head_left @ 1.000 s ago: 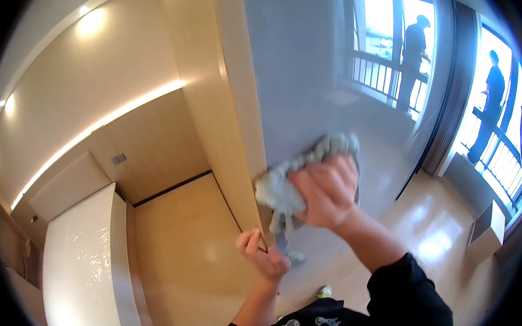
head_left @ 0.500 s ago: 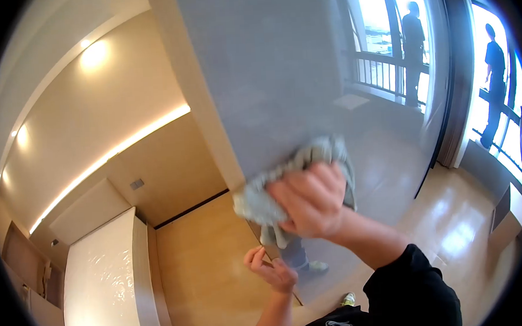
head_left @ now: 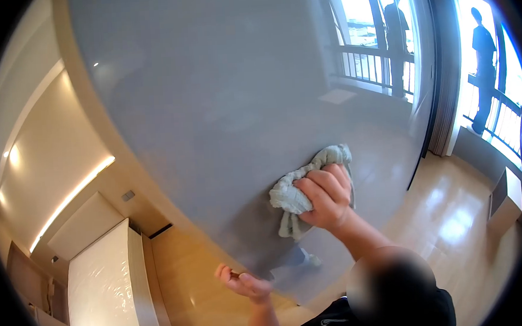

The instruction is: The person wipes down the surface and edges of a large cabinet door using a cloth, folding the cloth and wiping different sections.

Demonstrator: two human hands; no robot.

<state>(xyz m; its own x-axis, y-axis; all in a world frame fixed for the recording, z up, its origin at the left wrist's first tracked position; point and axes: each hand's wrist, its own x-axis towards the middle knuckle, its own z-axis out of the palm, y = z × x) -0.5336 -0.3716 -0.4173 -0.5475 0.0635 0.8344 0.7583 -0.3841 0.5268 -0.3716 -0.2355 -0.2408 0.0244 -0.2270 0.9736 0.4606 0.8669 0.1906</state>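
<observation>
A crumpled pale grey-green cloth (head_left: 294, 192) is bunched in my right hand (head_left: 326, 196), whose fingers are closed over it. The cloth lies against a glossy grey panel (head_left: 211, 106), which mirrors a window and a figure. Lower and to the left, my left hand (head_left: 245, 283) is palm up by the panel's lower left edge. Its fingers are loosely curled with a gap to the thumb, and I see nothing held in it. Whether the fingertips touch the panel edge I cannot tell.
A bed with a plastic-wrapped mattress (head_left: 102, 283) stands at the lower left on a wooden floor (head_left: 191, 290). Another person (head_left: 484, 68) stands by the bright window at the right. A small white cabinet (head_left: 505, 200) is near them, beside a curtain (head_left: 445, 112).
My view has shifted, so the panel fills more of it and the bed wall less. The right hand with the cloth appears farther from the panel's left edge. My left hand appears lower and farther left.
</observation>
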